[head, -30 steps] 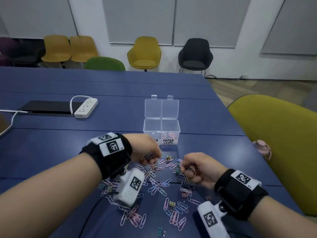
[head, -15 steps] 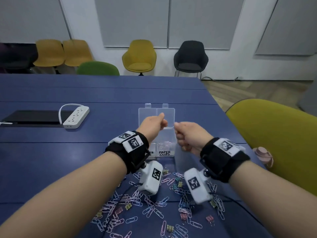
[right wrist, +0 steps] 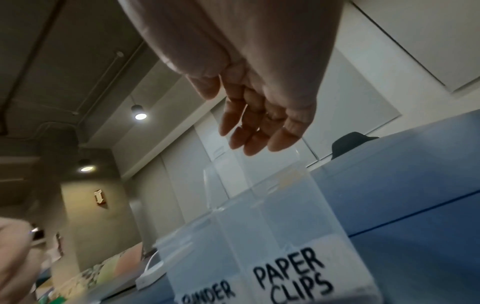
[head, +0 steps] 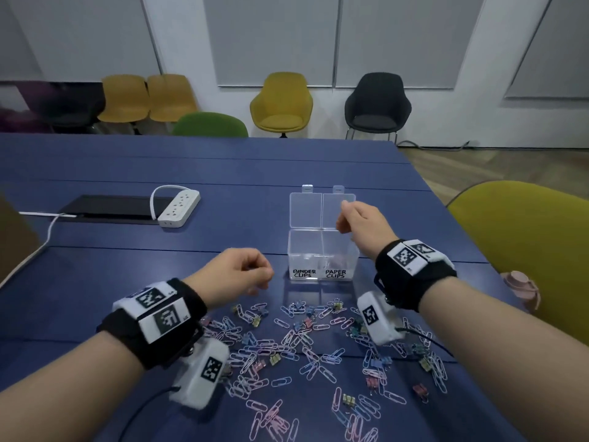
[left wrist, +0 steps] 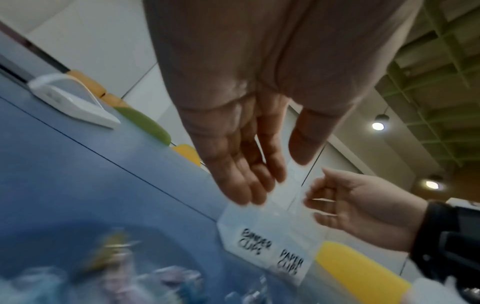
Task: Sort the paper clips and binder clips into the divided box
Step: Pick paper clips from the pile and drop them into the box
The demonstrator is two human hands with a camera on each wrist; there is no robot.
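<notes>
While the right hand (head: 361, 223) hovers over the box (head: 322, 260) with its fingers (right wrist: 255, 131) loosely extended and nothing between them, the left hand (head: 237, 274) hangs lower, just left of the box and above the counter (head: 223, 173), its fingers relaxed and empty in the left wrist view (the head view makes them look more curled). The box is clear, stands upright near the middle of the counter with both lids open and tilted back, and has two compartments: the left labelled BINDER CLIPS, the right PAPER CLIPS. The right hand is over the PAPER CLIPS side; a few pinkish clips show through that compartment's wall, and the contents of the other cannot be made out. On the near side of the box, paper clips (head: 306, 342) in pink, blue and white lie scattered across the counter, with small coloured binder clips (head: 349, 400) mixed among them. A white power strip (head: 178, 207) lies farther off to the left.
</notes>
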